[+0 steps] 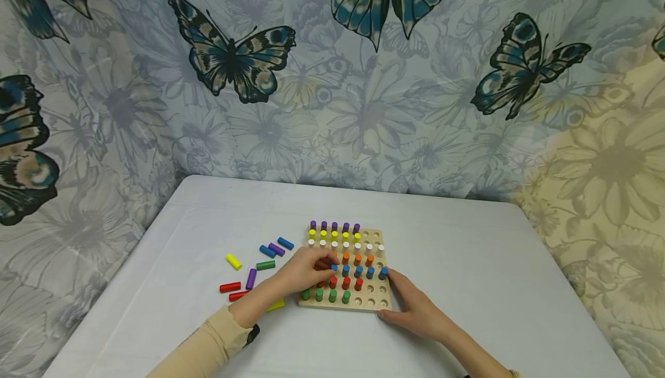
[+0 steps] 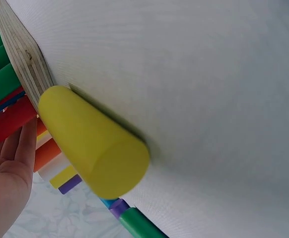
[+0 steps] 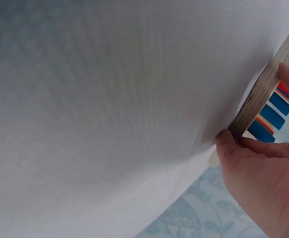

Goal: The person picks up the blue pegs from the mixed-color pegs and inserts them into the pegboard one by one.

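Note:
A wooden pegboard (image 1: 363, 304) lies on the table with rows of coloured pegs standing in its holes. My left hand (image 1: 307, 267) reaches over its left part, thumb and forefinger pinching a blue peg (image 1: 334, 268) in the blue row. Red and green pegs stand just below those fingers; in the left wrist view a red peg (image 2: 13, 119) hides part of the fingertips. At the board's right side, my right hand (image 1: 418, 306) holds the edge, its thumb by the near corner and its fingers farther up beside the last blue peg (image 1: 383, 273).
Loose pegs lie left of the board, among them a yellow peg (image 1: 234, 261), a green peg (image 1: 265, 265), a purple peg (image 1: 251, 279) and a red peg (image 1: 230, 287). Another yellow peg (image 2: 92, 144) rests under my left wrist. A white cloth covers the table (image 1: 467, 251); a butterfly-patterned curtain (image 1: 363, 107) hangs behind.

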`<act>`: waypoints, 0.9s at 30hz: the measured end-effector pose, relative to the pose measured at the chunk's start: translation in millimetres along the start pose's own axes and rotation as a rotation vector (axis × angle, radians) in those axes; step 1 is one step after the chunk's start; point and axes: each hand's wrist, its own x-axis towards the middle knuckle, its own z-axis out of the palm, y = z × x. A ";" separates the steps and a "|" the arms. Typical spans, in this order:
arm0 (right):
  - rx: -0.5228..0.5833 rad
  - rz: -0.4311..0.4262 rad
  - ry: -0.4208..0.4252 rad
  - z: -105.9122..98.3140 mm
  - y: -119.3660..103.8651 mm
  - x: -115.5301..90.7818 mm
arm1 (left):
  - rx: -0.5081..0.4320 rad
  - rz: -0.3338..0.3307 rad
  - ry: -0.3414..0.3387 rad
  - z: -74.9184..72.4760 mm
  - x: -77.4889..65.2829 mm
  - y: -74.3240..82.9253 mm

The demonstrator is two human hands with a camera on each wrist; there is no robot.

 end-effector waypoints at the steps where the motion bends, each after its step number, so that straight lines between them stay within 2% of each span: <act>1: -0.001 -0.001 0.000 -0.2 -0.1 -0.2 | -0.001 0.000 0.000 -0.1 -0.1 -0.1; 13: 0.002 0.000 -0.007 -1.3 -1.4 0.5 | -0.026 0.009 -0.009 -2.9 -1.2 1.7; 20: 0.001 0.000 -0.008 -2.3 -1.6 0.6 | -0.025 0.022 0.018 -6.1 -2.0 -0.6; 24: 0.002 -0.001 -0.006 -1.7 -1.6 0.5 | -0.056 0.005 0.037 -8.0 -3.9 -2.8; 27: 0.002 0.000 -0.004 -1.0 -1.8 0.4 | -0.107 -0.035 0.045 -9.4 -6.4 -4.3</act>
